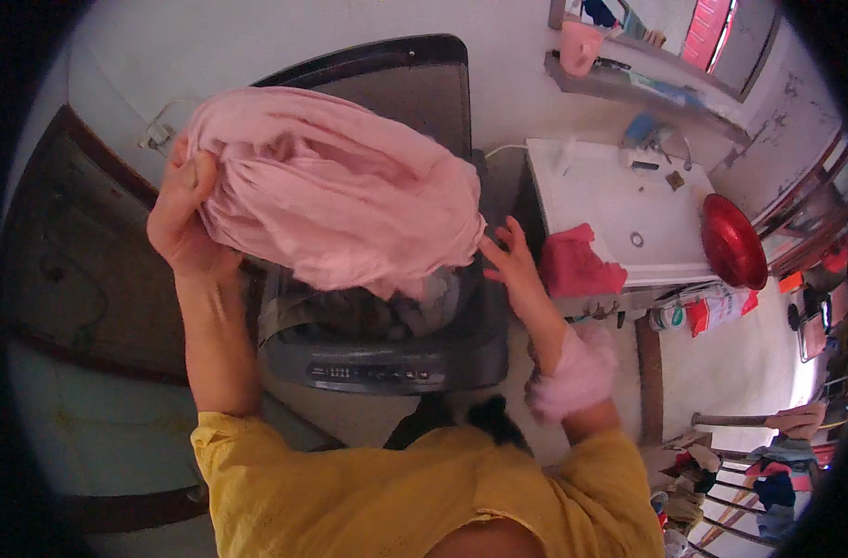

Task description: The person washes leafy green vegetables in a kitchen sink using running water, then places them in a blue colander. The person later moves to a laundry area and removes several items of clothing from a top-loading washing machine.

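Observation:
A large bunched pink cloth (347, 188) hangs over the open top of a dark top-loading washing machine (389, 366). My left hand (186, 209) grips its left end, thumb on top. At the cloth's right end, my right hand (511, 258) has its fingers spread, with the fingertips at the fabric's edge. Whether they pinch it cannot be told. A fluffy pink band (577, 373) wraps my right forearm. Below the cloth, part of the drum shows dark and grey laundry (396, 317). The machine's raised lid (424, 91) stands behind, partly covered by the cloth.
A white sink (605, 202) stands to the right, with a dark pink cloth (581, 261) over its front edge and a red metal basin (734, 240) on its right side. Above it, a shelf (647, 94) carries a pink cup (579, 49). A brown door (82, 244) is at left.

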A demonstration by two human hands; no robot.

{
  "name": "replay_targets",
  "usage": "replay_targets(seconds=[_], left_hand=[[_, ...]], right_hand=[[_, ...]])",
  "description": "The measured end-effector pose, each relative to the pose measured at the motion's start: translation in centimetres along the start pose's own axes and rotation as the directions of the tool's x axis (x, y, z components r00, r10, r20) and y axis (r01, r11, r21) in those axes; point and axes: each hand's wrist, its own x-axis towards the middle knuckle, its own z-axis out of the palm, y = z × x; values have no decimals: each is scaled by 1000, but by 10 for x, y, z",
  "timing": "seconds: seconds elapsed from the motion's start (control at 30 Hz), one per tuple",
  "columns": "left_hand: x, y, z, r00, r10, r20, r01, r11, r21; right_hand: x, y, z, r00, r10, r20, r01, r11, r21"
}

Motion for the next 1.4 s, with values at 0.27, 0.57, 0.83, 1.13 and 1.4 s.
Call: replay_targets(seconds=[0.27, 0.57, 0.83, 1.13, 1.4], left_hand=[[-35, -65, -74, 844, -481, -239, 536, 723, 436], [-65, -87, -147, 906, -128, -403, 375, 682, 628], [-37, -34, -137, 925, -58, -376, 343, 555, 758], [-60, -95, -126, 897, -425, -120, 385, 620, 683], [-42, -149, 43, 940, -338, -53, 274, 652, 707]], right_hand=[[39, -49, -40, 877, -405, 258, 408, 912, 41], [43, -112, -57, 947, -314, 66, 262, 875, 407], [31, -161, -54, 826, -508, 245, 337, 793, 507], [6, -198, 8, 689, -618, 377, 325, 729, 602], [-35, -246, 16, 557, -683, 472, 348, 708, 615]])
